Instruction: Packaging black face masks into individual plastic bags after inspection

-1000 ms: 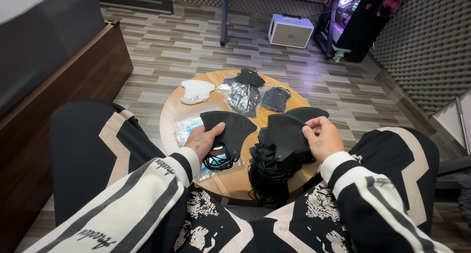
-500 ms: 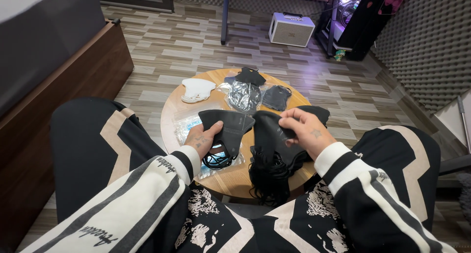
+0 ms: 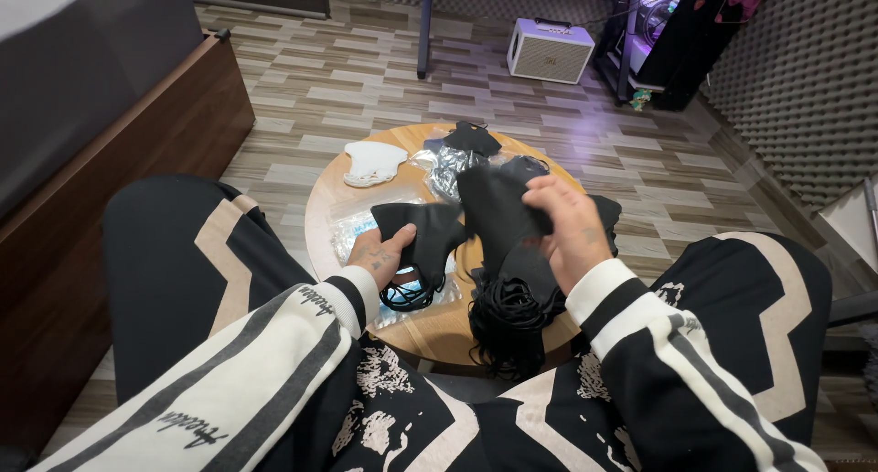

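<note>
Black masks are in both hands, over the near half of the round wooden counter [image 3: 320,207]. The right hand [image 3: 572,230] has its fingers [image 3: 540,193] closed on the top of one black mask [image 3: 498,211], which is lifted up and hangs down over a dark pile of masks [image 3: 604,216] at the right edge of the counter. Below that hand, a bunch of black ear loops [image 3: 508,321] dangles over the near edge.

The left hand [image 3: 380,252] has its fingers curled around the edge of a second black mask [image 3: 425,230], which lies spread out flat just beside the lifted one. Under this hand sit some thin black loops [image 3: 407,294] on top of a clear plastic bag [image 3: 352,234] near the left edge of the counter.

At the far left edge lies a white mask [image 3: 373,163]. Near the far edge is another clear bag with dark things inside [image 3: 448,166], and a small black mask [image 3: 471,139] sits just behind it.

The counter stands on a wood floor [image 3: 366,69]. Past it, on the floor, is a small white speaker box [image 3: 549,51]. A dark bed with a wooden side [image 3: 110,161] runs along the left. The person's sleeves are black and cream striped.
</note>
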